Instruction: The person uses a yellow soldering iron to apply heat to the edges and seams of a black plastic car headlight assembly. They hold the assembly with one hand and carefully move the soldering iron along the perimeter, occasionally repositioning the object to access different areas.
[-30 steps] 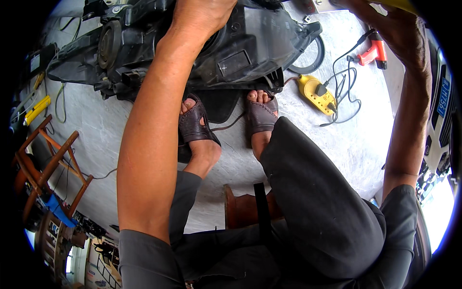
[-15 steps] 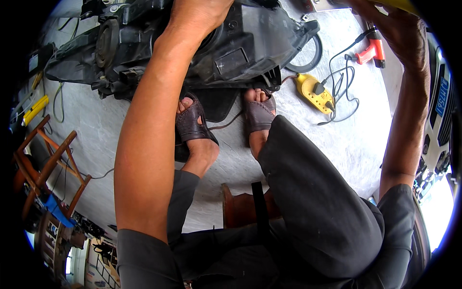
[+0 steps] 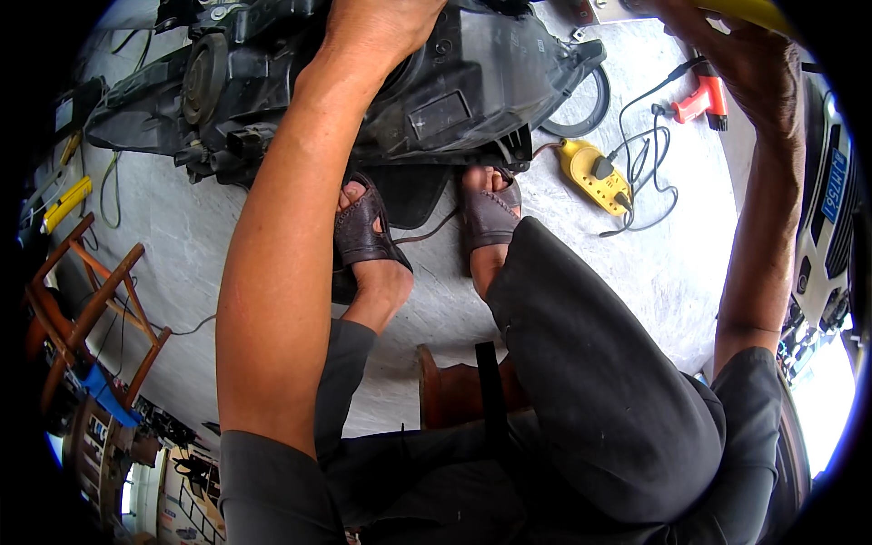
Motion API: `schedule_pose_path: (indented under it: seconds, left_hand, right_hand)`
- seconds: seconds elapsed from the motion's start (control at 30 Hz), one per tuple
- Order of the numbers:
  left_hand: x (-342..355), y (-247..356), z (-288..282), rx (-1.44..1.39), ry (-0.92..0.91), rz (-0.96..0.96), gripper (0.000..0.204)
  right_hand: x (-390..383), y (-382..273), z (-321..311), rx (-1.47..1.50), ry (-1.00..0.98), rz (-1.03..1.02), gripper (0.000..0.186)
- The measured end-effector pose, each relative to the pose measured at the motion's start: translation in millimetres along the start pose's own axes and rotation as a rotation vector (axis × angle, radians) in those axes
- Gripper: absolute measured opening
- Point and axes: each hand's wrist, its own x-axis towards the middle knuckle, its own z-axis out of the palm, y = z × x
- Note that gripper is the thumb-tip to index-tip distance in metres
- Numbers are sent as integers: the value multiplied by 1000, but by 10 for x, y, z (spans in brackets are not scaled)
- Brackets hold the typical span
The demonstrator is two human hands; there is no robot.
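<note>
A large black vehicle headlight housing [image 3: 436, 91], with its back side up, lies on the floor in front of my feet. My left hand [image 3: 381, 23] reaches over the middle of this housing at the top edge of the view. Its fingers are cut off there, so their grip is hidden. At the upper right, my right hand [image 3: 740, 68] has its fingers curled at a smooth yellow thing [image 3: 749, 9], of which only a curved strip shows. The hand seems closed on that thing, though the fingertips are partly out of view.
Right of the housing lie a black ring [image 3: 586, 104], a yellow power strip [image 3: 595, 177] with tangled cords, and a red heat gun [image 3: 699, 100]. A wooden stool frame [image 3: 100, 300] and a yellow tool [image 3: 68, 204] are at left. A car front [image 3: 827, 209] stands at far right.
My left hand has shifted very slightly to the right above the housing. My right hand and forearm have edged slightly left, and more of the yellow thing's edge shows.
</note>
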Motion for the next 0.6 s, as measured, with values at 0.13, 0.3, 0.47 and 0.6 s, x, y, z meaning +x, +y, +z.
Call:
schedule_pose_path:
  seconds: [0.13,0.3,0.47,0.6]
  left_hand:
    - [-2,4,-12,-4,3,1,26]
    - [1,0,-10,2,15,1,26]
    - [-8,32,-14,1,4,-14,25]
    - [-6,20,-4,2,13,-17,25]
  right_hand:
    - [-27,-36,-15,-71,0,51,21]
    - [-26,-102,-40,-168,-10,-55,21]
    - [57,-118,-87,-204,-84,24,22]
    - [50,-89,-104,-132,-43,5,20]
